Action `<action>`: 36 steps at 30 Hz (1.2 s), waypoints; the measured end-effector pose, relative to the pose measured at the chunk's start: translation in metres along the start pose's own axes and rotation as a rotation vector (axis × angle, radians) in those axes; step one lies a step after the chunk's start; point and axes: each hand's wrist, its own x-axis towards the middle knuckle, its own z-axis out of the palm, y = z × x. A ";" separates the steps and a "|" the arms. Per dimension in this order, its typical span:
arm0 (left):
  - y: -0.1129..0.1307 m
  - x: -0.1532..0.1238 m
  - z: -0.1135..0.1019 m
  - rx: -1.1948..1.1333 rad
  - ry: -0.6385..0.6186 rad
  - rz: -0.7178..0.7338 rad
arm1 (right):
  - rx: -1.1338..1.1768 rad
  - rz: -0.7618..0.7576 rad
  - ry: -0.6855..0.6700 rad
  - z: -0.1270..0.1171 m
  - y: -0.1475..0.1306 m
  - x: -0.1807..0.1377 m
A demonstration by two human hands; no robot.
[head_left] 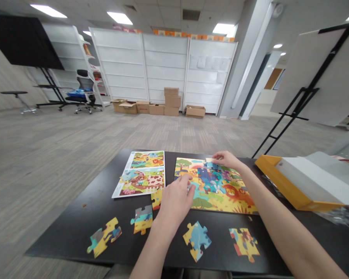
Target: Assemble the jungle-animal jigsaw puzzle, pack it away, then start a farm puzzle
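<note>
A partly joined colourful jigsaw puzzle [218, 190] lies on a black table [75, 224]. My left hand [176, 199] rests on the puzzle's left edge, fingers curled onto a piece there. My right hand [225, 158] is at the puzzle's far edge, fingertips pinched on a piece in the top row. Several loose pieces lie along the near side: a yellow and grey piece [104, 236], a grey and blue piece [142, 219], a blue and yellow piece [197, 240] and a red and yellow piece [244, 242]. Another loose piece [156, 198] lies beside my left hand.
A printed reference sheet [141, 174] lies left of the puzzle. An orange box with a white lid [305, 182] sits at the table's right. A black easel with a white board [308, 89] stands at the right; cardboard boxes [171, 102], white shelves and an office chair [83, 93] are far back.
</note>
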 end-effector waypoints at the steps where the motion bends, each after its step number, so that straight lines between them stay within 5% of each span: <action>1: 0.000 0.000 0.000 -0.001 0.002 0.003 | -0.021 -0.002 -0.009 0.000 -0.001 0.000; 36: -0.002 -0.004 -0.001 0.029 -0.002 0.049 | -0.213 -0.050 -0.138 0.003 -0.016 -0.003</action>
